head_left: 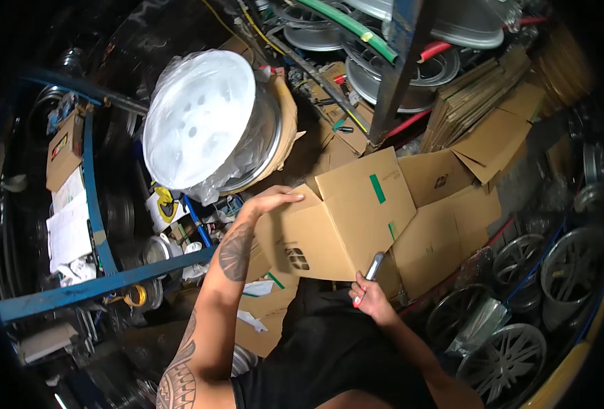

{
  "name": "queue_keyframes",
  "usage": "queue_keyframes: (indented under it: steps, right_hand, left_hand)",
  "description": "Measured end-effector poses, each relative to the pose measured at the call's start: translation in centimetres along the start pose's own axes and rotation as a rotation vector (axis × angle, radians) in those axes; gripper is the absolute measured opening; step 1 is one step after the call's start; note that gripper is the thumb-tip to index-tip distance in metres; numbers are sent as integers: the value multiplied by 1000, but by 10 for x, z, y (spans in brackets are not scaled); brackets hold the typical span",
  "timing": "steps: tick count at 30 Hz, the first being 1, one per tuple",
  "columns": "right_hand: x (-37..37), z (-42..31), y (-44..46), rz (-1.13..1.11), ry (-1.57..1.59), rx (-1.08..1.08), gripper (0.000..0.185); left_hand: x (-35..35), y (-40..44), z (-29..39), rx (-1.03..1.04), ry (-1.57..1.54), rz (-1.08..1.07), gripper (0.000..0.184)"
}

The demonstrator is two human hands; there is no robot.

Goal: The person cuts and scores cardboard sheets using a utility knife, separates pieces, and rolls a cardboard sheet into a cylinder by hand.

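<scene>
A brown cardboard box [366, 198] with green tape strips and a dark printed mark stands tilted in front of my body. My left hand [279, 198] lies on the box's upper left edge, its fingers stretched along a flap. At the lower right corner of the box, my right hand [367, 294] is wrapped round a slim tool [375, 266] with a silvery body and a red end; it looks like a cutter. Further cardboard [445, 235] lies open to the right of the box.
A plastic-wrapped wheel rim [199, 123] sits at the upper left. A blue metal frame [104, 284] crosses the left side, with papers [70, 232] beside it. Flattened cartons [475, 95] are stacked at the upper right. Bare rims [506, 361] fill the lower right.
</scene>
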State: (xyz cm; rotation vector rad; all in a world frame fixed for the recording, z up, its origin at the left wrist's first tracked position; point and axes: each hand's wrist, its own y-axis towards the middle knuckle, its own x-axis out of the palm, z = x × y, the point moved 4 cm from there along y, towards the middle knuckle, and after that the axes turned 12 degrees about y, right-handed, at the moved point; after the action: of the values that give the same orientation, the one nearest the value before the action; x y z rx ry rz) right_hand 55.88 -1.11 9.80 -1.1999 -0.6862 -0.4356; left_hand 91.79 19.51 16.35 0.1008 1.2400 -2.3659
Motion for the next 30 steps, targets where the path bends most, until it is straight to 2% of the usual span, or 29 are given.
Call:
queue_keyframes:
  steps: [1, 2, 4, 10, 13, 15, 17, 18, 20, 23, 26, 30]
  right_hand:
    - [-4, 5, -4, 14, 36, 44, 14]
    - [-7, 10, -7, 29, 74, 87, 14]
    - [-10, 14, -10, 55, 80, 126, 14]
    - [9, 20, -21, 131, -110, 124, 13]
    - [41, 27, -32, 270, -238, 89, 13]
    - [42, 28, -26, 284, -297, 52, 13]
    - [18, 28, -4, 292, -279, 18, 13]
    - [21, 32, 2, 399, -202, -9, 13]
    - [18, 42, 14, 442, -271, -91, 13]
    - [33, 64, 25, 433, -311, -213, 14]
    - [11, 81, 42, 250, -338, -230, 14]
    - [23, 98, 38, 577, -511, -236, 20]
  left_hand:
    - [9, 0, 10, 28, -70, -34, 52]
    - [15, 4, 15, 178, -23, -66, 48]
    - [22, 9, 16, 245, 55, -55, 45]
    - [13, -25, -1, 163, 129, -70, 44]
    - [4, -42, -10, 106, 13, -129, 43]
    - [6, -39, -38, 70, -123, -155, 45]
    - [8, -37, -55, 93, -69, -37, 46]
    - [10, -37, -66, 102, -45, 26, 46]
    - [10, -33, -95, 113, 54, 148, 51]
    - [0, -69, -87, 99, 128, 361, 58]
    - [-3, -75, -117, 0, 247, 521, 61]
    - [-10, -55, -164, 9, 292, 390, 73]
